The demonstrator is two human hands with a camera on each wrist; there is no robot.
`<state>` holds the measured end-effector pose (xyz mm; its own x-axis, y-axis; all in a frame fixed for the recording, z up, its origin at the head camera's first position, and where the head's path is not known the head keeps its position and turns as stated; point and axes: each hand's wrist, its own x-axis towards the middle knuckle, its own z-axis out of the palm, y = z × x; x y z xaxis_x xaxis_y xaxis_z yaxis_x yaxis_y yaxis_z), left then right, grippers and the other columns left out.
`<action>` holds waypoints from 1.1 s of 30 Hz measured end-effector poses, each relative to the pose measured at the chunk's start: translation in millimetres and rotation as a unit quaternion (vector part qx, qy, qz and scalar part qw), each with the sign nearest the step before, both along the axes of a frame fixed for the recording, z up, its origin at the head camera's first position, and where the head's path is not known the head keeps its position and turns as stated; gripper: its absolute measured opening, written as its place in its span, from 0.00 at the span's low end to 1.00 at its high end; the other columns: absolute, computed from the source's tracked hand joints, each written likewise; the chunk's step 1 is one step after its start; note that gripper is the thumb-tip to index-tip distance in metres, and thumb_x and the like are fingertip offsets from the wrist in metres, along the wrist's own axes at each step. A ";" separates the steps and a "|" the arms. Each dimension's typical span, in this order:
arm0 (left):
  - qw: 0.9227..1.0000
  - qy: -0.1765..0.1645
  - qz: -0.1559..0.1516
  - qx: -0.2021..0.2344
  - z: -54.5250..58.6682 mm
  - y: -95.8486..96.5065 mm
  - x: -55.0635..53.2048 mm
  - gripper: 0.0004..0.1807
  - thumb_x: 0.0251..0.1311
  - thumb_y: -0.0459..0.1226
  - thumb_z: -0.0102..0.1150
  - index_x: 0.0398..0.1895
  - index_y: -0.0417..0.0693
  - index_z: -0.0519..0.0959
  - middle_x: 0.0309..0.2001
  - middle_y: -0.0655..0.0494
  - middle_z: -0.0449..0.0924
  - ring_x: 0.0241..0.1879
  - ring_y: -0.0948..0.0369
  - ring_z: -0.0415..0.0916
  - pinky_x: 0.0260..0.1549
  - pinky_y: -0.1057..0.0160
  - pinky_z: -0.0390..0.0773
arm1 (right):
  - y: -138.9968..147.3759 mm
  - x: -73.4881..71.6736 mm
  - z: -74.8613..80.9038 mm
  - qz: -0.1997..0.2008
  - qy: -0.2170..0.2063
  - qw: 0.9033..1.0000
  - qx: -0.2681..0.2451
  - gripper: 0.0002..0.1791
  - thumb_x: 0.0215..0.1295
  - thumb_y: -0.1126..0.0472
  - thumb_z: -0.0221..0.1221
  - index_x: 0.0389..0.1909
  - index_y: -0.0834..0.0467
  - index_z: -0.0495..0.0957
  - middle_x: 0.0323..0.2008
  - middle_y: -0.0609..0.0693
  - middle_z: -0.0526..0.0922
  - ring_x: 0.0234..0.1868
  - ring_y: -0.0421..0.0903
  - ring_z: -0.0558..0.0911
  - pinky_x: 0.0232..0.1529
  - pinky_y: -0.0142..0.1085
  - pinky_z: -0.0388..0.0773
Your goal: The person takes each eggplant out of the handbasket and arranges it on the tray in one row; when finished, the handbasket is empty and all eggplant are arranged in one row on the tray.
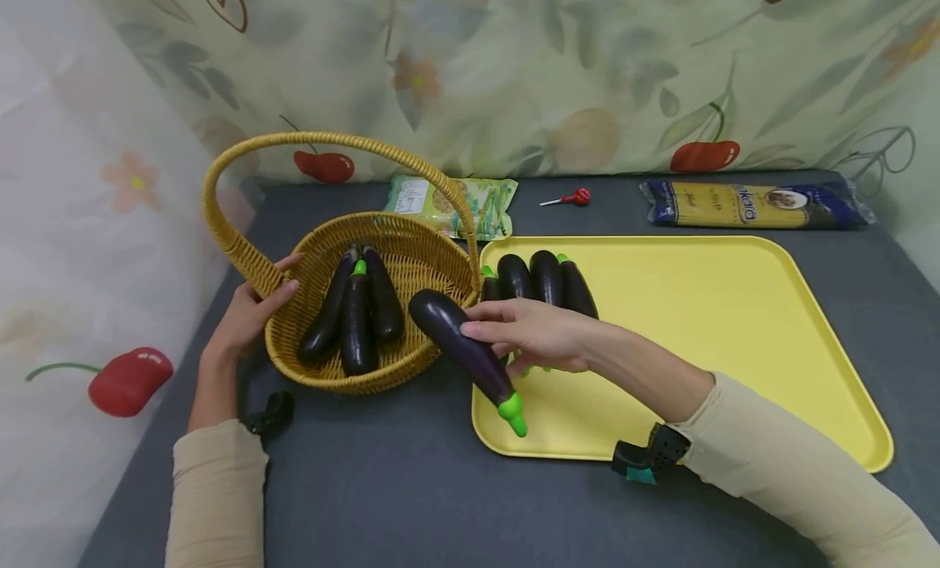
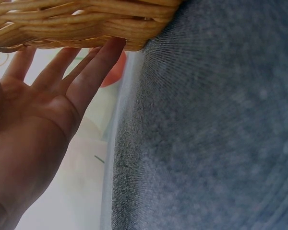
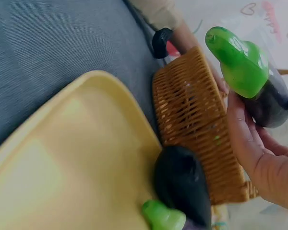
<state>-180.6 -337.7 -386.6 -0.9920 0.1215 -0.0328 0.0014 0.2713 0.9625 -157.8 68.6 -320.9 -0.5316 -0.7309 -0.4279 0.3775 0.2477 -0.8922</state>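
Note:
My right hand holds a dark purple eggplant between thumb and fingers, above the tray's left edge beside the basket. Its bright green stem end points down toward the near side. At the left, my left hand grips the wicker basket by its rim near the handle's base. Seen from the left wrist, the fingers lie against the woven outside. Inside the basket lie three eggplants. Several more eggplants lie side by side on the yellow tray, partly hidden behind my right hand.
Behind the basket lies a green printed packet. A red lollipop and a blue and yellow pasta packet lie along the back of the dark grey table. The basket's tall arched handle rises over its opening. Patterned cloth hangs behind.

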 end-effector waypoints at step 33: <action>1.000 0.000 0.001 0.013 0.3 0.8 0.2 0.28 0.69 0.41 0.52 0.72 0.56 0.62 0.68 0.37 0.56 0.50 0.67 0.71 0.40 0.73 0.74 | 148.9 -29.9 -45.3 -0.202 0.001 0.979 0.010 0.33 0.75 0.50 0.46 0.70 0.66 0.52 0.48 0.50 0.75 0.46 0.45 0.79 0.46 0.42 0.77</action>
<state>-180.4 -336.9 -386.3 -0.9922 0.1211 -0.0304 0.0004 0.2465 0.9692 -187.7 217.5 -366.2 -0.7762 -0.4527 -0.4389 0.4468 0.0961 -0.8894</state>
